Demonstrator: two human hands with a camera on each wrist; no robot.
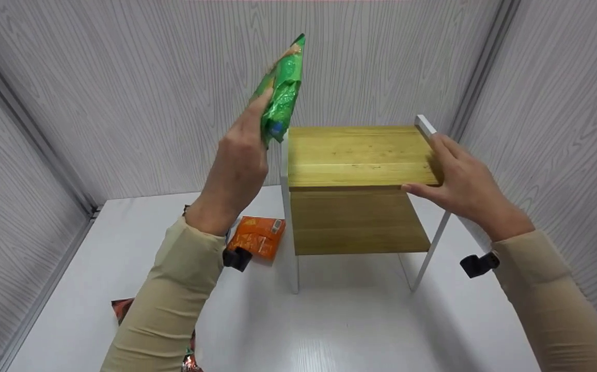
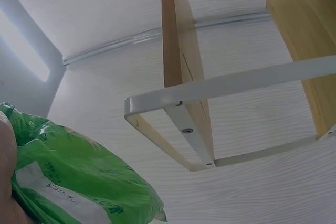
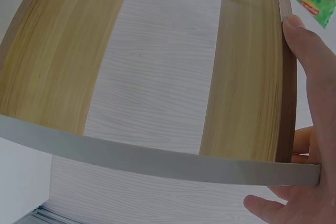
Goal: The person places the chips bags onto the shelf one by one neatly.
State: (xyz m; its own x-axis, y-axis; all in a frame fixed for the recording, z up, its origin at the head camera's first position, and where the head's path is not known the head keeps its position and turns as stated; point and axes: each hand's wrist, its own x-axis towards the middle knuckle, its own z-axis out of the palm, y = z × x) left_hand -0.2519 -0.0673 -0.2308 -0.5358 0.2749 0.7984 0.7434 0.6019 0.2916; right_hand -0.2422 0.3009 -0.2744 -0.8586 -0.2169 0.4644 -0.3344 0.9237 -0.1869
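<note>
My left hand (image 1: 239, 160) holds a green snack bag (image 1: 285, 88) up above the left end of a small two-tier shelf. The bag's crinkled wrapper, with a white label strip, fills the lower left of the left wrist view (image 2: 79, 177). The shelf has a yellowish wooden top board (image 1: 350, 152), a lower board (image 1: 355, 222) and a thin white metal frame (image 1: 289, 232). At its right end, my right hand (image 1: 466, 181) grips the top board's front corner. In the right wrist view the thumb (image 3: 302, 38) lies along the board's edge, with fingers on the other side.
An orange snack bag (image 1: 257, 237) lies on the white table (image 1: 329, 330) left of the shelf. Farther forward, a dark red packet (image 1: 122, 309) and another shiny red one (image 1: 191, 361) are partly hidden by my left sleeve. Pale wood-grain walls (image 1: 174, 93) enclose the table.
</note>
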